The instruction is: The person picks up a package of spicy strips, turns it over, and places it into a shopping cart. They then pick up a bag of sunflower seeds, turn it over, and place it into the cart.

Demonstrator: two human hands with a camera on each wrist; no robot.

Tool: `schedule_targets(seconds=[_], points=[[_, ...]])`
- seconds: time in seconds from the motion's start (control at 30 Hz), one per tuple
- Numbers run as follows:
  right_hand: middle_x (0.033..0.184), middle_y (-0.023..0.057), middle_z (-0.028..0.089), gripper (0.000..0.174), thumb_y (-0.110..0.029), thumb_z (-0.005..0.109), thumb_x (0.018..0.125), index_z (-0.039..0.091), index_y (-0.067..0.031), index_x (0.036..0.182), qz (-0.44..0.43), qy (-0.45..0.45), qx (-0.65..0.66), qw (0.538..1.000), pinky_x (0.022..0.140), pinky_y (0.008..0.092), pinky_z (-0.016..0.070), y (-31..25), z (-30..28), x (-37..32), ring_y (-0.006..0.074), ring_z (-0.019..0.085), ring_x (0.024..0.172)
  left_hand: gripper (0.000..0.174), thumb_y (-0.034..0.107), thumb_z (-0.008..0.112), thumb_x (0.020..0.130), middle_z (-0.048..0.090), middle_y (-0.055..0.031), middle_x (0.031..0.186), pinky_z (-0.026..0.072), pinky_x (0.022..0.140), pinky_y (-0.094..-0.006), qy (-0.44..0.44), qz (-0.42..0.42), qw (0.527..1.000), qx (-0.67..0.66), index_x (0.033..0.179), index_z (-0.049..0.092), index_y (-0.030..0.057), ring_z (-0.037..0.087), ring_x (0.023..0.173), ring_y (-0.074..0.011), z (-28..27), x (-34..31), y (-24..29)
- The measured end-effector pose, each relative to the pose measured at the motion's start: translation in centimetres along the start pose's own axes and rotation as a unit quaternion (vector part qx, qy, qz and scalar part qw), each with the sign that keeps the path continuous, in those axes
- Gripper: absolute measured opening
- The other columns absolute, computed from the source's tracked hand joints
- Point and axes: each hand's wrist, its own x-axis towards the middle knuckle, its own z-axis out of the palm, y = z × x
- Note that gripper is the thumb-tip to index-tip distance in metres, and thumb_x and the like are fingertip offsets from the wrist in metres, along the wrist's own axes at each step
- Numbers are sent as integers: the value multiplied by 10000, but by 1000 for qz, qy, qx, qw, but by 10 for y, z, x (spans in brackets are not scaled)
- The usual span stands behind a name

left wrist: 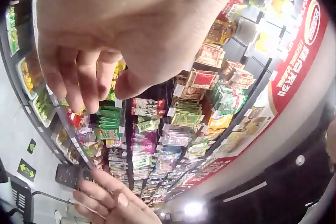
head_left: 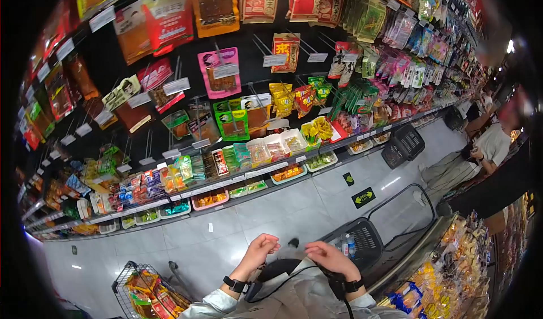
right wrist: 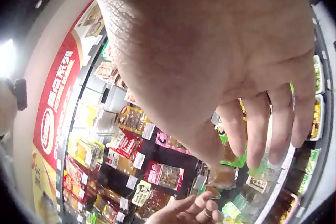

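My left hand (head_left: 259, 253) is held in front of my body with loosely bent fingers and nothing in it. Facing it, a short gap away, is my right hand (head_left: 334, 259), also empty with relaxed fingers. In the left wrist view the left hand (left wrist: 126, 24) fills the top, its fingers hanging down over the shelf behind. The right wrist view has the right hand (right wrist: 226, 66) large, fingers loosely extended. Ahead of both hands stands a snack rack, with a pink snack packet (head_left: 219, 73) and a green snack packet (head_left: 232, 122) hung on hooks.
A shopping cart (head_left: 131, 288) holding several packets stands at the lower left. To the right, a black basket (head_left: 362, 237) with bottles sits on the floor, another basket (head_left: 403, 145) beyond it. A person (head_left: 492, 146) is at far right, near a bin of wrapped snacks (head_left: 452, 268).
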Motion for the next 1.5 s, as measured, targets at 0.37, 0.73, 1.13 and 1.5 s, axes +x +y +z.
schedule_targets(seconds=[0.37, 0.73, 1.13, 1.5], points=[[1108, 73, 711, 274, -114, 640, 1010, 619, -22, 1268, -107, 118, 98, 982, 889, 268, 513, -5, -167, 98, 116, 656, 990, 202, 144, 559, 1043, 692, -49, 1050, 510, 897, -263, -35, -1, 997, 64, 1193, 612, 19, 654, 996, -123, 98, 149, 87], [1121, 71, 716, 291, -139, 678, 991, 627, -30, 1255, -45, 246, 74, 965, 904, 289, 520, 23, -265, 106, 139, 666, 1031, 194, 101, 567, 1037, 670, -49, 1065, 515, 896, -265, -125, -33, 985, 118, 1213, 582, 19, 644, 989, -124, 160, 279, 128], [1083, 20, 703, 252, -91, 637, 1000, 620, -37, 1246, -71, 333, 72, 938, 860, 246, 489, -46, -416, 174, 89, 630, 994, 165, 27, 582, 1022, 646, -32, 1060, 504, 889, -250, -189, 145, 968, 76, 1185, 564, 16, 619, 994, -96, 208, 468, 232], [1085, 35, 683, 241, -20, 614, 999, 593, -12, 1238, -265, 286, 41, 920, 924, 256, 484, -203, -561, 279, 106, 631, 1039, 366, -63, 562, 977, 577, -73, 1278, 471, 991, -299, -171, 337, 923, 76, 1327, 502, 25, 590, 1169, -157, 286, 492, 398]])
